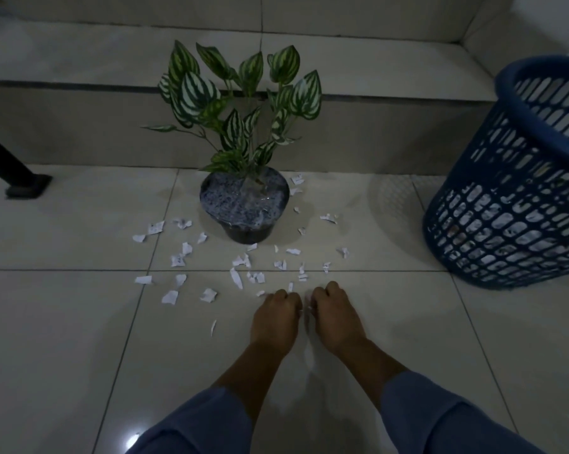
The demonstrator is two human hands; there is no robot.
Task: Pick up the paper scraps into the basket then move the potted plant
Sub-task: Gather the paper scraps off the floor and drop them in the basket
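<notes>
- Head view: the paper scraps (154, 227) lay scattered on a glossy, pale tiled floor (63, 322), in a loose arc in front of and to both sides of the potted plant (243, 204).
- The scraps were small, white, torn pieces with ragged edges. Some were curled or creased, and a few bore faint dark print.
- More white paper showed through the lattice low inside the basket (538, 131).
- The basket was blue plastic, round, with slotted walls and a thick smooth rim. It stood on the floor to the right, well apart from the plant.
- The plant had broad, pointed, green leaves striped pale on thin stems. Its dark, round pot tapered downward and was topped with speckled grey-white gravel.
- The pot stood just before a low tiled step (80, 126).
- The left hand (275, 317) and right hand (334, 317) were side by side, knuckles up, fingertips down on the floor at the near edge of the scraps.
- The right hand's fingers were curled, and in the dim light they seemed to pinch a white scrap at the thumb side.
- The left hand's fingers were curled under too; whether they held anything could not be told.
- Blue-grey sleeves (204, 421) covered the forearms.
- A black leg (8, 158) with a flat foot stood at far left.
</notes>
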